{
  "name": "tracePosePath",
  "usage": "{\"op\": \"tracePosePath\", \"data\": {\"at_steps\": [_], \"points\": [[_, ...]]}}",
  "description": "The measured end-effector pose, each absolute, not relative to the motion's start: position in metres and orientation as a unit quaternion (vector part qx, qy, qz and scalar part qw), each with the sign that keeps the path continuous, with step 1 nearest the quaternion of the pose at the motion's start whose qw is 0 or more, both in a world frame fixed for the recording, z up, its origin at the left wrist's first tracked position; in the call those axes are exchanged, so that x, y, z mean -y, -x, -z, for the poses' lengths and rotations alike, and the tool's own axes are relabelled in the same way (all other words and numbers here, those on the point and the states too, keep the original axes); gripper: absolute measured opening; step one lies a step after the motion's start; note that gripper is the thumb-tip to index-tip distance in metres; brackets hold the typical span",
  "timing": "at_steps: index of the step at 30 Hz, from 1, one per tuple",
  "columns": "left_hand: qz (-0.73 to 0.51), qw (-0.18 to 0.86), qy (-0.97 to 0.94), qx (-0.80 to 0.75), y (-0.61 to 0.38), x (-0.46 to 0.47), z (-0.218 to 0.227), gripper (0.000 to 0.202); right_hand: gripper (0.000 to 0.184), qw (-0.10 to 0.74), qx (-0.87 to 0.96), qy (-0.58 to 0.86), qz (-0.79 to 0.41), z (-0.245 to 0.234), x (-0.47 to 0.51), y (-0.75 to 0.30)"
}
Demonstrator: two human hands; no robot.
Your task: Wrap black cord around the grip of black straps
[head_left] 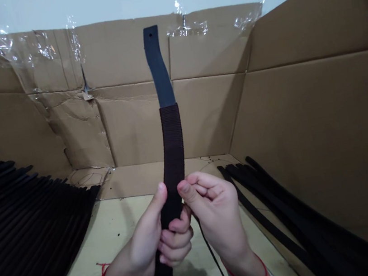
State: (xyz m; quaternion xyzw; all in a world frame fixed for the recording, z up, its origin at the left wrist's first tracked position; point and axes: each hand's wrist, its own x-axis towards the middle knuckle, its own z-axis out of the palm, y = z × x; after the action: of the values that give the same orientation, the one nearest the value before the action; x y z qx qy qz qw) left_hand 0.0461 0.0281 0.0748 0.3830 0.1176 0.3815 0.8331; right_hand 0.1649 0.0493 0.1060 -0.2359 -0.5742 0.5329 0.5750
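Observation:
A long dark flat strip (pixel 160 75) stands nearly upright in front of me, with a small hole near its top end. Its middle is wrapped closely in dark brown cord (pixel 172 139). My left hand (pixel 165 232) is closed around the lower part of the strip, thumb along its left edge and fingers curled over the front. At the right edge of the wrapping, my right hand (pixel 216 211) pinches the cord between thumb and forefinger. The loose end of the cord (pixel 214 255) hangs below, past the right wrist. The strip's bottom end shows beneath my left hand.
Cardboard walls (pixel 138 130) patched with clear tape enclose the work area on three sides. Many dark strips (pixel 29 233) lie in a row at the left. More long dark strips (pixel 285 224) rest against the right wall. Small dark bits dot the pale table surface (pixel 119 215).

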Motion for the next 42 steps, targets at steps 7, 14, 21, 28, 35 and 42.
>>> {"op": "tracePosePath", "data": {"at_steps": [7,14,21,28,35,42], "points": [[-0.403,0.827,-0.377,-0.107,-0.046,-0.031,-0.077,0.058,0.040,0.514,0.619,0.231,-0.547,-0.107,-0.067,-0.172],[-0.412,0.831,-0.365,-0.083,-0.036,-0.029,-0.082,0.047,0.034,0.453,0.607,0.181,-0.627,-0.108,-0.076,-0.179],[-0.427,0.820,-0.365,-0.114,-0.043,-0.027,-0.080,0.053,0.024,0.543,0.547,0.183,-0.610,-0.105,-0.064,-0.168],[-0.411,0.821,-0.377,-0.128,-0.048,-0.027,-0.081,0.058,0.021,0.585,0.538,0.163,-0.585,-0.102,-0.059,-0.167],[-0.423,0.808,-0.388,-0.132,-0.045,-0.028,-0.081,0.057,0.027,0.558,0.555,0.204,-0.582,-0.107,-0.062,-0.170],[-0.497,0.712,-0.435,-0.239,-0.037,-0.022,-0.083,0.038,0.028,0.510,0.567,0.206,-0.614,-0.111,-0.065,-0.173]]}}
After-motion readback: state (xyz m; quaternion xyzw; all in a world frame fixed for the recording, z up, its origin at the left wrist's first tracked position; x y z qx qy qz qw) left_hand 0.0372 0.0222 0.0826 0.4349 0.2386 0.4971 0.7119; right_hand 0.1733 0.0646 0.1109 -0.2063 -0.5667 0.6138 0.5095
